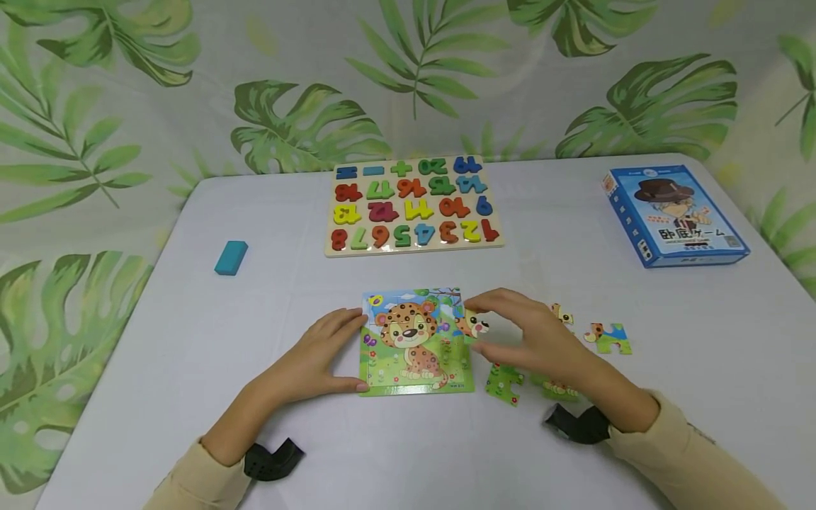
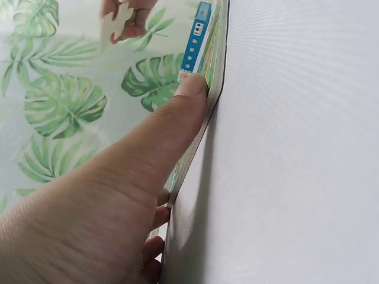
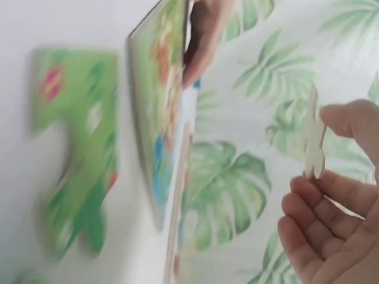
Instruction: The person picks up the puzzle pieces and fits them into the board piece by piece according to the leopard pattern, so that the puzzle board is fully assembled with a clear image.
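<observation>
A picture puzzle with a cartoon leopard lies in its flat board (image 1: 408,390) in the middle of the table. My left hand (image 1: 321,353) rests at the board's left side, fingertips near the upper corner and thumb on the lower edge. In the left wrist view that thumb (image 2: 192,89) lies straight along the rim. Over the board's right edge, my right hand (image 1: 542,338) pinches a puzzle piece (image 1: 472,324) printed with part of an animal face. The right wrist view shows this piece (image 3: 315,139) edge-on between thumb and fingers, held off the surface.
Several loose puzzle pieces lie right of the board, among them a green one (image 1: 503,383) and a blue-green one (image 1: 608,338); my right hand partly covers others. Behind stand a wooden number board (image 1: 414,249) and, far right, a blue game box (image 1: 676,216). A teal block (image 1: 231,258) lies left.
</observation>
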Demonstrator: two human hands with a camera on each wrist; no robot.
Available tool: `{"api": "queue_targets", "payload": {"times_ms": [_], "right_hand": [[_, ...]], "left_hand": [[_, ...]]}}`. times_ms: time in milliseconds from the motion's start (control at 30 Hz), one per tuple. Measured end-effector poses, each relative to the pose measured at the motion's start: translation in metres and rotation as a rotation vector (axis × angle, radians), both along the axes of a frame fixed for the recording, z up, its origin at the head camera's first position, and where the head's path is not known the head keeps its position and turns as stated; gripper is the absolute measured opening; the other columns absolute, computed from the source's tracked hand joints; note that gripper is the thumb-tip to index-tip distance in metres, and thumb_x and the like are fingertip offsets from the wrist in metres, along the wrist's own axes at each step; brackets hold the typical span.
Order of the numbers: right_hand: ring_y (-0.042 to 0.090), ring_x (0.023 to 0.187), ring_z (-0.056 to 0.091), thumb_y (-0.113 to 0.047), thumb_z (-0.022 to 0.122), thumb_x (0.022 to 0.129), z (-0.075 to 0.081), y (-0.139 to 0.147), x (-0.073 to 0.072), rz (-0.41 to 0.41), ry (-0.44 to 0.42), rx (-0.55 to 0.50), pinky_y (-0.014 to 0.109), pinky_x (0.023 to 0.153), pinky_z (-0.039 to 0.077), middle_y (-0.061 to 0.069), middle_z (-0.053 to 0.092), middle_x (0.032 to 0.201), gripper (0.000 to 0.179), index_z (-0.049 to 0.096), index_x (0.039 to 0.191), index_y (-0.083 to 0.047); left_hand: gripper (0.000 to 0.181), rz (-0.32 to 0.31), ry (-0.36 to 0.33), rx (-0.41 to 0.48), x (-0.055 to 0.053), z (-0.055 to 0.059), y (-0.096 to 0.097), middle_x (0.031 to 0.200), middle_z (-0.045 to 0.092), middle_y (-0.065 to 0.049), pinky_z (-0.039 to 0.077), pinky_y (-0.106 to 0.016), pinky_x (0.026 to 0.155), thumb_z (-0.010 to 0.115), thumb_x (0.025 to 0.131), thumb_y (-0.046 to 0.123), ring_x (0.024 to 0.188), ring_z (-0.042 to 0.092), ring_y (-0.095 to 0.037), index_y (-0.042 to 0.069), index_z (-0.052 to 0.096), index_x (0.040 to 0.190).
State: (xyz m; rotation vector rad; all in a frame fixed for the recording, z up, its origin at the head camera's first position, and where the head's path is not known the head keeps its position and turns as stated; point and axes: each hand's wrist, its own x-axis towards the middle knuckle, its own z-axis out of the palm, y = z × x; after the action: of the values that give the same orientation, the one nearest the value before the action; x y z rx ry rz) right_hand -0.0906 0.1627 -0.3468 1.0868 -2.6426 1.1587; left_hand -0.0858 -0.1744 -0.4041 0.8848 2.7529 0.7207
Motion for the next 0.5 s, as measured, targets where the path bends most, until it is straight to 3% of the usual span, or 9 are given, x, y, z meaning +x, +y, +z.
{"api": "queue_targets", "payload": {"times_ms": [200, 400, 500], "right_hand": [[0.017, 0.108, 0.047, -0.019, 0.072, 0.076, -0.004, -0.043, -0.002, 0.044, -0.017, -0.043, 0.037, 0.086, 0.044, 0.000, 0.053, 0.114, 0.045, 0.057, 0.118, -0.009], [0.013, 0.101, 0.048, -0.023, 0.071, 0.078, -0.027, -0.073, -0.005, 0.043, -0.114, 0.062, 0.029, 0.082, 0.045, 0.001, 0.051, 0.110, 0.044, 0.059, 0.116, -0.006], [0.013, 0.102, 0.048, -0.024, 0.069, 0.080, -0.036, -0.081, -0.008, 0.050, -0.140, 0.094, 0.029, 0.086, 0.043, 0.000, 0.052, 0.110, 0.042, 0.059, 0.116, -0.005]], "left_hand": [[0.097, -0.008, 0.027, 0.013, 0.000, 0.000, 0.000, 0.143, 0.026, -0.007, 0.022, -0.046, 0.102, 0.064, 0.067, 0.064, 0.131, 0.019, -0.025, 0.007, 0.033, 0.139], [0.095, -0.023, 0.060, 0.017, -0.001, -0.001, 0.000, 0.143, 0.026, -0.005, 0.021, -0.043, 0.103, 0.063, 0.067, 0.064, 0.131, 0.021, -0.023, 0.006, 0.035, 0.137], [0.094, -0.031, 0.064, 0.004, -0.002, -0.002, -0.001, 0.143, 0.027, -0.003, 0.019, -0.041, 0.104, 0.061, 0.068, 0.065, 0.130, 0.021, -0.021, 0.008, 0.034, 0.138]]}}
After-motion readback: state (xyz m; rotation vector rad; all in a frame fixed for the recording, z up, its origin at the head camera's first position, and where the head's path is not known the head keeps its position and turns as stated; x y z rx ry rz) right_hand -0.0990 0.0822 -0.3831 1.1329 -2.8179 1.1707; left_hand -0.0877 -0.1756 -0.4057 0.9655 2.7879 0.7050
